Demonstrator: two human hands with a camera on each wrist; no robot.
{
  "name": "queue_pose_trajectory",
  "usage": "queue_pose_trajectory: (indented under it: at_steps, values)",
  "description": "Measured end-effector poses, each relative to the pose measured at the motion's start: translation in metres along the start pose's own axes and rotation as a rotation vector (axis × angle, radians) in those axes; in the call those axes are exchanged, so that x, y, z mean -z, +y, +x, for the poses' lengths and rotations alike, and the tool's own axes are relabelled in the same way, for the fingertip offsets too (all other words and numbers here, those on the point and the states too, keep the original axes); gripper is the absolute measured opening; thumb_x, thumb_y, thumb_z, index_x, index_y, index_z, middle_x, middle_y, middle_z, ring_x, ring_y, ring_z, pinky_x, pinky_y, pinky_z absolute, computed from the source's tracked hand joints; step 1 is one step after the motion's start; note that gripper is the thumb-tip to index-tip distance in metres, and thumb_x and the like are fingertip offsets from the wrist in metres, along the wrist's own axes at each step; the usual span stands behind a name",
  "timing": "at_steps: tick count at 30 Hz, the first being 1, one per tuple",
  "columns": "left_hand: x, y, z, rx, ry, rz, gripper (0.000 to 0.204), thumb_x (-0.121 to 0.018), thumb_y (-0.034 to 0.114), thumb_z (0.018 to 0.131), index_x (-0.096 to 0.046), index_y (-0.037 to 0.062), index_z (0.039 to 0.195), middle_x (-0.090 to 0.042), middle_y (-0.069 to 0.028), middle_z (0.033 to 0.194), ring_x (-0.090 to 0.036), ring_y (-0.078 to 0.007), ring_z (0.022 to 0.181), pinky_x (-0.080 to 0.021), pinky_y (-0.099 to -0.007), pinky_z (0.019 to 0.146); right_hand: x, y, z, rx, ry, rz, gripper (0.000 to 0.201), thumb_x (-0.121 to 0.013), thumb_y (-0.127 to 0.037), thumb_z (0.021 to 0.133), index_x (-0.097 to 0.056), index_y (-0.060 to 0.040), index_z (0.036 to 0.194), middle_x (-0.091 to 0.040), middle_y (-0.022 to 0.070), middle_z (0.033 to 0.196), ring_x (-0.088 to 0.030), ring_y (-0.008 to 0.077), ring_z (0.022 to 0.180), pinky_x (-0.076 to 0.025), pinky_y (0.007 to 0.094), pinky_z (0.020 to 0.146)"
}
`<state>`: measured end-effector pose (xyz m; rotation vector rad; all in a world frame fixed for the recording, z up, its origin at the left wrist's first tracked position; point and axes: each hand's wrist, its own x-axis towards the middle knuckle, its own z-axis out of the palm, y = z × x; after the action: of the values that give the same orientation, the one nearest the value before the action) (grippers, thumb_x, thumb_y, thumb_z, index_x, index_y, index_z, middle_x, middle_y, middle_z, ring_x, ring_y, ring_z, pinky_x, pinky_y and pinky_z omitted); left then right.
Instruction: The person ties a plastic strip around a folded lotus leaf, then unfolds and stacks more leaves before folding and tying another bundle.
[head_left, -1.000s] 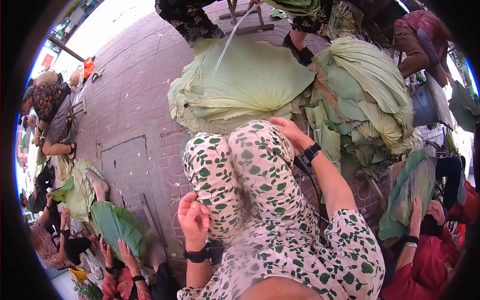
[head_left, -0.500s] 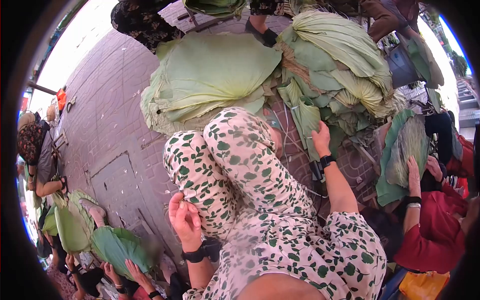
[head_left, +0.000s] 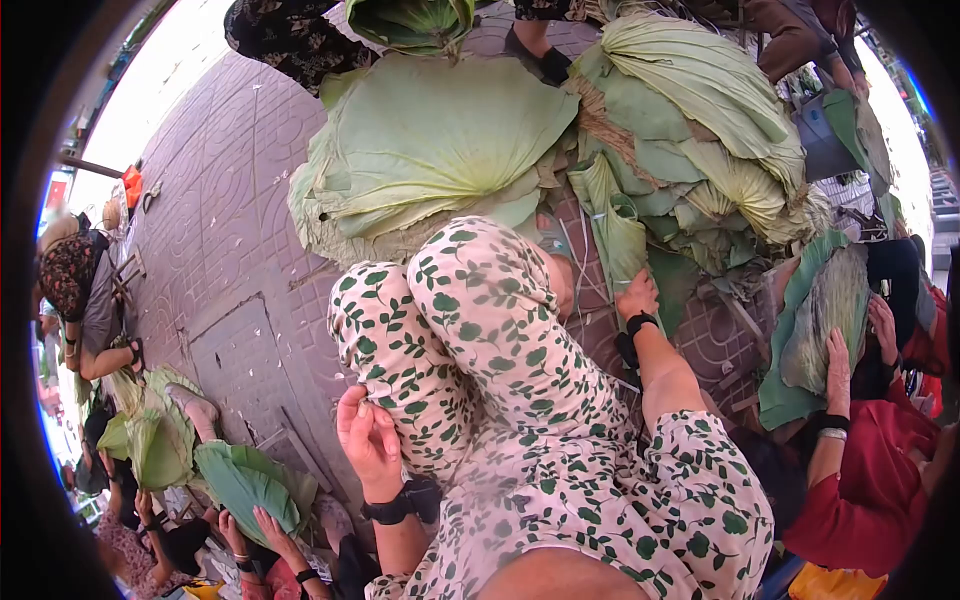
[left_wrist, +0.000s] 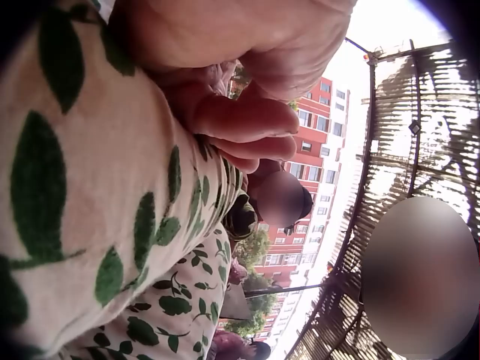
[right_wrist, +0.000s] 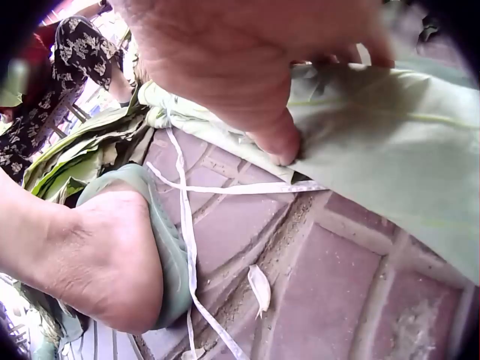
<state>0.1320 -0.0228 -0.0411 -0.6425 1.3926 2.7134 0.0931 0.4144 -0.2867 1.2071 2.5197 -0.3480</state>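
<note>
My right hand (head_left: 638, 293) reaches down beside my right leg and grips the lower end of a rolled lotus leaf bundle (head_left: 617, 240). In the right wrist view, the thumb (right_wrist: 281, 146) presses on the near side of the pale green leaf (right_wrist: 405, 142), with the other fingers over the far side. A white flat strip (right_wrist: 255, 187) lies under the bundle on the paving. Loosely bent beside my left knee, the left hand (head_left: 368, 440) shows nothing held. In the left wrist view, its fingers (left_wrist: 244, 120) are near the patterned trousers (left_wrist: 82, 187).
A wide stack of lotus leaves (head_left: 440, 140) lies before my knees, with a taller heap (head_left: 700, 90) to its right. My sandalled foot (right_wrist: 112, 255) is beside the bundle. People sit around, one in red (head_left: 860, 480) at the right holding a leaf (head_left: 815, 330).
My right hand has left the right knee, gone down to the rolled lotus leaf bundle and taken its lower end. The view has turned rightward. The left hand stays by the left knee.
</note>
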Motion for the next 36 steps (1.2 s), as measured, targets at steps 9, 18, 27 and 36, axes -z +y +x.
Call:
queue_pose_trajectory:
  at_steps: [9,18,27,36]
  values:
    - [0.005,-0.002,-0.002,-0.024,-0.028,-0.031,0.024,-0.048,0.006,0.088,-0.054,0.0021,0.111,-0.059,-0.0087,0.069,-0.043,-0.008,0.037,-0.032,-0.0167,0.031,0.015,0.025,-0.022,0.302,0.056,0.566,0.05,-0.064,-0.012,0.068,-0.052,-0.0011,0.116,-0.063,0.0178,0.101,-0.06,0.0305,0.096,-0.045,0.0364,0.084]
    - [0.017,-0.008,0.001,-0.047,-0.159,-0.059,0.023,-0.048,0.006,0.09,-0.054,0.0019,0.111,-0.06,-0.0103,0.072,-0.047,-0.0087,0.04,-0.035,-0.0176,0.033,0.184,-0.081,-0.103,0.818,0.196,0.843,0.046,-0.063,-0.002,0.072,-0.052,0.0005,0.117,-0.061,0.0151,0.104,-0.059,0.0254,0.094,-0.044,0.0319,0.084]
    - [-0.019,0.017,-0.01,0.112,-0.541,-0.317,0.059,-0.043,0.039,0.094,-0.029,-0.0018,0.135,-0.046,-0.0211,0.128,-0.048,-0.0298,0.116,-0.04,-0.0396,0.097,0.209,-0.177,-0.218,1.571,0.472,0.357,0.064,-0.058,0.005,0.061,-0.05,-0.0063,0.123,-0.044,0.014,0.131,-0.038,0.0356,0.123,-0.028,0.0419,0.102]
    - [-0.029,0.002,-0.004,-0.074,-0.566,0.543,0.089,-0.071,0.037,0.075,-0.024,-0.0041,0.139,-0.041,-0.0133,0.133,-0.04,-0.0198,0.123,-0.031,-0.0314,0.102,0.197,-0.175,-0.225,1.52,0.364,0.427,0.062,-0.055,0.009,0.066,-0.047,-0.005,0.126,-0.042,0.0155,0.133,-0.037,0.035,0.125,-0.029,0.0421,0.103]
